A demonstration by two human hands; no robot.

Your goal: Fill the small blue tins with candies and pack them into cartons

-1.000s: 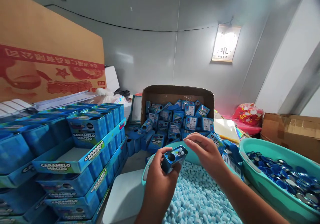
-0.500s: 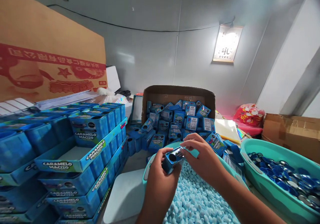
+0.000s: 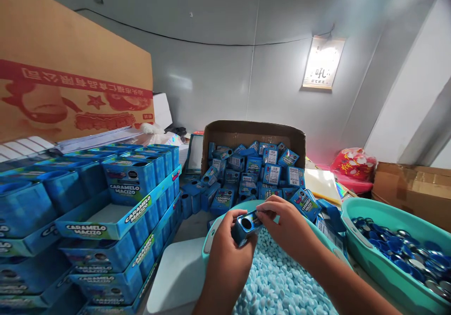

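Note:
My left hand (image 3: pixel 230 251) is closed around a small blue candy box (image 3: pixel 243 233), which lies tilted with a dark round hole facing up. Thumb and fingers of my right hand (image 3: pixel 280 214) pinch the box's right end; the exact spot they grip is partly hidden. Below both hands is a turquoise tub (image 3: pixel 210 235) filled with pale blue candies (image 3: pixel 278 277). Just beyond it, a cardboard carton (image 3: pixel 253 128) lies with many similar blue boxes (image 3: pixel 222 200) spilling from its opening.
Display trays (image 3: pixel 88 230) of blue boxes are stacked at the left, below a large printed carton (image 3: pixel 73 71). A second turquoise tub (image 3: pixel 398 263) at the right holds blue and silver round pieces (image 3: pixel 405 249). A white lid (image 3: pixel 176 275) lies left of the candy tub.
My right fingers have come down and closed onto the right end of the box. The box stays in my left hand, and the camera view has shifted slightly.

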